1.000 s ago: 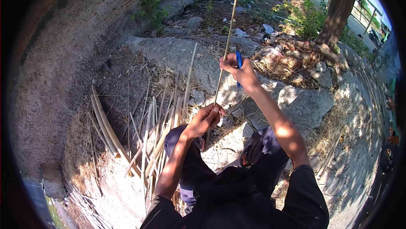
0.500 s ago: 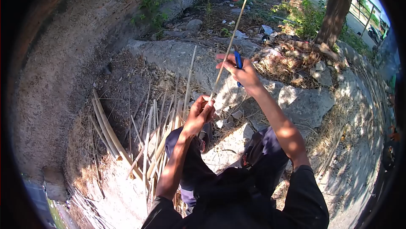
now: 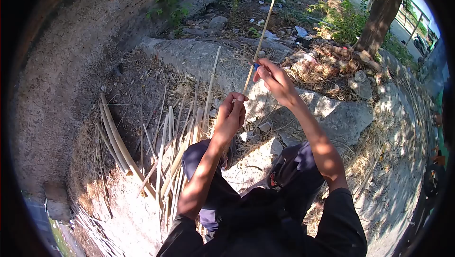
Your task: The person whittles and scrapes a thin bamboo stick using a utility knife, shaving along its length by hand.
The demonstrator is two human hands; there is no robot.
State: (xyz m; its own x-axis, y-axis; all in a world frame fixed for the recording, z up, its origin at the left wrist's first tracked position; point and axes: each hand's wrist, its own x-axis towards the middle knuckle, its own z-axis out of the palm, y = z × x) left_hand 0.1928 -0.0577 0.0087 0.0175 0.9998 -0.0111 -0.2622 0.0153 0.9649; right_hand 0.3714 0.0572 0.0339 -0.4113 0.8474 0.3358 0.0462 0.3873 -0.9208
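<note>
A long, thin bamboo strip [image 3: 266, 22] slants up and away from me, past the top edge of the view. My left hand [image 3: 231, 117] is closed on its lower end, thumb and fingers pinched together. Higher up the strip, my right hand [image 3: 277, 84] is closed around a blue-handled knife [image 3: 256, 66]. Only a bit of blue and a short dark blade show beside the strip; the fingers hide most of the handle. The blade is at the strip, but whether it cuts into it I cannot tell.
Several split bamboo pieces [image 3: 118, 138] and pale strips [image 3: 163, 162] lie to the left of my knees. A large rock slab [image 3: 194, 62] lies ahead, with dry fibres [image 3: 327, 77] and a tree trunk [image 3: 384, 13] beyond at right. A rough wall [image 3: 71, 77] rises at left.
My right hand has turned and closed in on the strip, bringing the knife from upright between spread fingers to the strip. My left hand has risen slightly with the strip's lower end.
</note>
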